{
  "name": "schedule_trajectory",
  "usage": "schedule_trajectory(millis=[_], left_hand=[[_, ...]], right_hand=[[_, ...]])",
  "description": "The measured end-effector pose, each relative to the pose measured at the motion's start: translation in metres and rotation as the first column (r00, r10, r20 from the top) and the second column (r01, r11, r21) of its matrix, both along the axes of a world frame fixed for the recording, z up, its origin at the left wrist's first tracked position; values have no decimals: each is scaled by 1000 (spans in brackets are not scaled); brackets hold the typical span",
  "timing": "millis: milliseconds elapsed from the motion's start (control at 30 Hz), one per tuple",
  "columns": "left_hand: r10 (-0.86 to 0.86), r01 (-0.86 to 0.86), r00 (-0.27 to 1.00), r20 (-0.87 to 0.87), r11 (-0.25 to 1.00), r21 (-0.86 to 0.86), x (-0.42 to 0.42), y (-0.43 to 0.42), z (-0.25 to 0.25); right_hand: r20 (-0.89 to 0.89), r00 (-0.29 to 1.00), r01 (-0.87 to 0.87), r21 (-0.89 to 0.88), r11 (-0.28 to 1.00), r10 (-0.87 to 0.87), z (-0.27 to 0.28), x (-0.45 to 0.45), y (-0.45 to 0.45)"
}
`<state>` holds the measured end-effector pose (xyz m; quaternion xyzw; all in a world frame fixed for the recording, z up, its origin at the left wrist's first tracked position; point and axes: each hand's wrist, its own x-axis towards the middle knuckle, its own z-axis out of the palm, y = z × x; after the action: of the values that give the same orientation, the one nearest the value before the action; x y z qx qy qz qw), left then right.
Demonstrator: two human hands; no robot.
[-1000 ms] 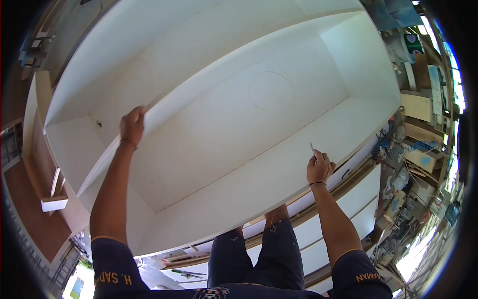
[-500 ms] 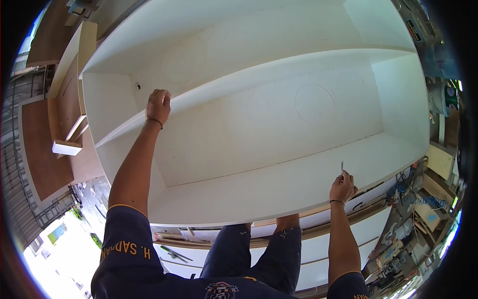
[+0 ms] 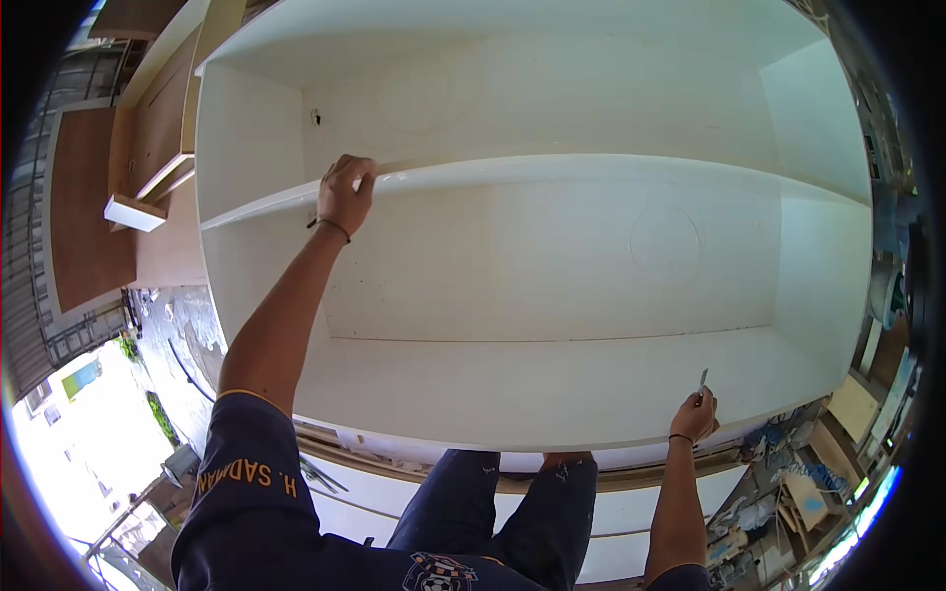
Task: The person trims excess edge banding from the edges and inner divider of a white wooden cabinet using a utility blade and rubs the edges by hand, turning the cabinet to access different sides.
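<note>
A large white cabinet [image 3: 552, 404] lies in front of me, its open compartments facing up. A white divider [image 3: 552, 165] runs lengthwise through it. My left hand [image 3: 345, 192] is closed over the divider's edge near its left end, fingers curled; the fingertips are partly hidden. At the cabinet's near right edge, my right hand [image 3: 696, 416] is closed round a small utility knife [image 3: 704, 378]. Its thin blade points up and away from me, apart from the cabinet wall, while the handle is mostly hidden in the fingers.
Brown boards and a wooden frame [image 3: 187, 138] stand to the left of the cabinet. White panels [image 3: 621, 507] lie below, around my legs. Tools and long thin items [image 3: 320, 476] rest there too. Wood offcuts [image 3: 852, 409] and clutter fill the right side.
The camera view has shifted, and the cabinet sits lower and straighter in it. My left hand is a little farther right along the divider's edge. The knife remains in my right hand.
</note>
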<state>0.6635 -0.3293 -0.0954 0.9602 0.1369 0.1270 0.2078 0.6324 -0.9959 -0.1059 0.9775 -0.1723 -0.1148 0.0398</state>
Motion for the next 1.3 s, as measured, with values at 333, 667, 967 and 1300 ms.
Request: schedule_trajectory(millis=[333,667,967,1300], left_hand=[[-122,104,991,-58,960,-259,39,-32,5],[505,-485,797,-333,862,146,-60,165,-4],[512,-504,723,-464,850,152,-51,168,-6],[459,-455,741,-491,880,137,-49,166,-3]], right_hand=[[54,998,27,180,983,-38,-7,0,-21],[377,874,-457,430,779,306,67,182,192],[-79,846,-532,-57,845,527,48,265,352],[-339,623,-499,522,692,705,70,97,635]])
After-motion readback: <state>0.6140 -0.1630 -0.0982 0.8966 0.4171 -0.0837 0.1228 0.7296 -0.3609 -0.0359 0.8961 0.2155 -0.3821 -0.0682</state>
